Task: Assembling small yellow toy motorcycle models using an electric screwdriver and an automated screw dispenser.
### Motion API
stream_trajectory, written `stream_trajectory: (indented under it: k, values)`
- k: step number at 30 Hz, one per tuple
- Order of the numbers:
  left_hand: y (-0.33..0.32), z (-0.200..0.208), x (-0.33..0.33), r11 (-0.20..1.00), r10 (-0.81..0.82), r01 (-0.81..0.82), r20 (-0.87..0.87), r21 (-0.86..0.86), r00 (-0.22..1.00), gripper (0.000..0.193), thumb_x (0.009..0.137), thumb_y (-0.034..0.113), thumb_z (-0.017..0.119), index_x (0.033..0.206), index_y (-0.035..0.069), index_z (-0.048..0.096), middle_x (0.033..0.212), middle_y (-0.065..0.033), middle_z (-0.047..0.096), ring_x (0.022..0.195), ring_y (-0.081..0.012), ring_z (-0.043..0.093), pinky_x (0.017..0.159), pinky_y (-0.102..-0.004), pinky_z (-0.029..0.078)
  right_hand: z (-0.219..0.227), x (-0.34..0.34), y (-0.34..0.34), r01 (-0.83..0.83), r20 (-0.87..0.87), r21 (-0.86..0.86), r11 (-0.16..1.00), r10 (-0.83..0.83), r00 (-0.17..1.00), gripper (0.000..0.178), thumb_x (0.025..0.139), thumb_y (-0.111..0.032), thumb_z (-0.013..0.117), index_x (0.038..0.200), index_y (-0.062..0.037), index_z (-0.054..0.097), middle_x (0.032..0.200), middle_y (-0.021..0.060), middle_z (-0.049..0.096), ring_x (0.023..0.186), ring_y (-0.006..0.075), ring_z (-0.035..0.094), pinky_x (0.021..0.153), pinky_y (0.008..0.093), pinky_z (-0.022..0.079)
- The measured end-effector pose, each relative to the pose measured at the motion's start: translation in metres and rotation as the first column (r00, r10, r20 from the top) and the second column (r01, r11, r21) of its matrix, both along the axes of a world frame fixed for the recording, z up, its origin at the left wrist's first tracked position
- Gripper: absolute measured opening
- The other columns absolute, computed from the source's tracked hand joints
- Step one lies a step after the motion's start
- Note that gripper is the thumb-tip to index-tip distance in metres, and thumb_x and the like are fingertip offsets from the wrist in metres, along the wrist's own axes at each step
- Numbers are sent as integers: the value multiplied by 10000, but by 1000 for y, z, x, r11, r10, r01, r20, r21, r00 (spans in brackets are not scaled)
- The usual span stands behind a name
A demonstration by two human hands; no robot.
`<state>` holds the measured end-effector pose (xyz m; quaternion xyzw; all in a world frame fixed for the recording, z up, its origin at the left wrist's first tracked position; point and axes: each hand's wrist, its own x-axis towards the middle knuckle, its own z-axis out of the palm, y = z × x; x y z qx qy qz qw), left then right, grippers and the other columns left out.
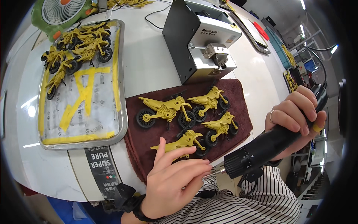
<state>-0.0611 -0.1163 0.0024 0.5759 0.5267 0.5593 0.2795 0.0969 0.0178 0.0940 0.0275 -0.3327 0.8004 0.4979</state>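
My right hand [294,115] is wrapped round a black electric screwdriver [257,149], which slants down to the left. Its metal bit [216,172] ends at the fingertips of my left hand [171,184]. The thumb and forefinger there come together at the bit's tip; whatever they pinch is too small or hidden to name. Just beyond my left fingers lies a yellow toy motorcycle [181,142], partly covered by them. More yellow toy motorcycles with black wheels, such as a large-looking one [164,111], lie on the same brown cloth [143,155].
To the left, a metal-rimmed tray [123,123] with yellow tape holds several toy motorcycles [89,46]. A box-shaped metal machine [203,44] stands behind the cloth. At the far left is a green fan [59,15]. A black cable [320,61] runs up from the screwdriver.
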Motion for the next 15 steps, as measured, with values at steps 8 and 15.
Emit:
stream_trajectory:
  k: [8,15]
  values:
    - [1,6,2,998,-5,11,82,-67,997,184,697,62,711,878,90,689,804,-30,667,817,-191,633,905,-462,432,-1,4,1,46,9,18,999,-46,999,188,800,-126,608,894,-104,446,748,-4,530,577,102,542,651,304,453]
    - [-1,-3,4,996,-13,26,145,-87,989,169,696,105,737,857,77,693,777,-53,661,777,-186,637,871,-429,460,-2,6,0,59,-8,26,998,-59,998,184,798,-120,604,893,-105,447,747,-4,531,581,102,546,654,309,455]
